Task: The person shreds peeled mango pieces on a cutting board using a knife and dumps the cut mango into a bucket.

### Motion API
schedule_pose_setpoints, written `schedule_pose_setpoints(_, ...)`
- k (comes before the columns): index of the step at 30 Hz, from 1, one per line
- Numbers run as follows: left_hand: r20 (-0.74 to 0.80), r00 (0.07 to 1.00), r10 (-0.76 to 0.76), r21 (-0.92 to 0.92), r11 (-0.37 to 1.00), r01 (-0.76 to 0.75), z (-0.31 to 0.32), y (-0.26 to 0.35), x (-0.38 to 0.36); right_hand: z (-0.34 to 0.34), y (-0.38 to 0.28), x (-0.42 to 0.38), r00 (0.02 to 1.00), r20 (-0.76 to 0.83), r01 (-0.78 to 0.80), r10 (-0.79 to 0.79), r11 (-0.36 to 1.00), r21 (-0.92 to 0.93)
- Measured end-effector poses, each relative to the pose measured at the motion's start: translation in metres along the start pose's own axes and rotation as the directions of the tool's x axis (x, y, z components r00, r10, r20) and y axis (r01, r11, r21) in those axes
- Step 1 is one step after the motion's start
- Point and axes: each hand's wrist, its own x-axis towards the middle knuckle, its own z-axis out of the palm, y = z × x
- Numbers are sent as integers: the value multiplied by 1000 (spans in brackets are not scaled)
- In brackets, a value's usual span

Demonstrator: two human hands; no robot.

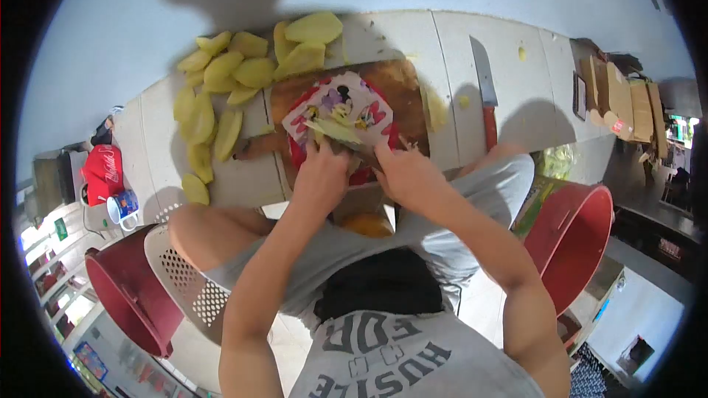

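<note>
Both hands, left hand (322, 175) and right hand (402, 171), grip the pale vegetable strips (335, 131) on the patterned board (341, 110).

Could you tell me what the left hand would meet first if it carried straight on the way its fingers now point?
Probably the pale vegetable strips just past the left hand, lying on the patterned plate; depth is unclear.
</note>
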Motion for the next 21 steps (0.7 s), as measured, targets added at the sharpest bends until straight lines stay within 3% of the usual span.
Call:
schedule_pose_setpoints(4, -18, 995, 97, 77, 992, -95, 4, -5, -5, -3, -7, -8, 994, -89, 65, -65, 998, 2)
schedule_pose_setpoints(6, 92, 995, -39, -1, 999, 39, -21, 10, 1, 6, 7, 2, 1000, -24, -5, 7, 996, 84)
schedule_pose_setpoints(10, 28, 999, 25, 90, 996, -27, -6, -1, 0, -6, -8, -5, 1000, -13, 21, -21, 1000, 22)
schedule_pose_setpoints(12, -125, 982, 141, 82, 988, -131, -1, -6, -3, -4, -7, -9, 981, -142, 139, -131, 989, 48)
schedule_pose_setpoints(13, -115, 984, 139, 76, 989, -131, 1, -7, -8, 5, -4, -11, 983, -134, 133, -125, 990, 55)
schedule_pose_setpoints(15, 121, 992, 19, 0, 1000, -19, -6, -5, -3, 9, 1, -3, 996, -87, 27, -23, 999, 37)
schedule_pose_setpoints(16, 105, 994, 16, 5, 1000, -17, -8, -6, 1, 8, 5, -1, 995, -96, 38, -35, 999, 28)
schedule_pose_setpoints(18, -120, 983, 142, 60, 989, -136, -4, -5, -3, -7, -10, -8, 999, -44, 32, -30, 999, 42)
schedule_pose_setpoints(21, -45, 997, 70, 35, 997, -69, 5, -9, -4, 5, -2, -10, 972, -178, 169, -156, 984, 60)
